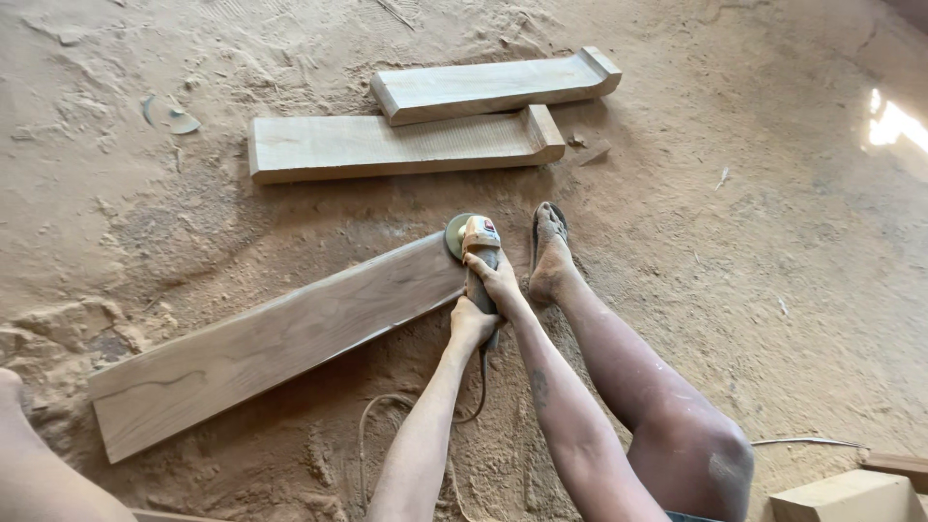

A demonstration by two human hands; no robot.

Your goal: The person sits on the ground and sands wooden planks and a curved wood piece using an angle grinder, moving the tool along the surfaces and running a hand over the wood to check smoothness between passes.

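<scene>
While a long wooden plank (280,338) lies flat and slanted across a sawdust-covered floor (754,242), an angle grinder (478,266) is held against its upper right end. The round disc of the grinder is set on the plank's end edge, seemingly so that the edge can be smoothed. A bare foot in a sandal (548,253) is planted just beside that end, probably to brace the body. The grinder's body is gripped by both hands, fingers closed around it: the right hand (495,280) nearer the head, the left hand (472,322) just behind it toward the cord (372,435), which trails back over the sawdust. Two shorter shaped boards (454,121) lie side by side well apart from the plank, farther up the floor. A pale wooden block (846,498) is seen at the lower right corner.
</scene>
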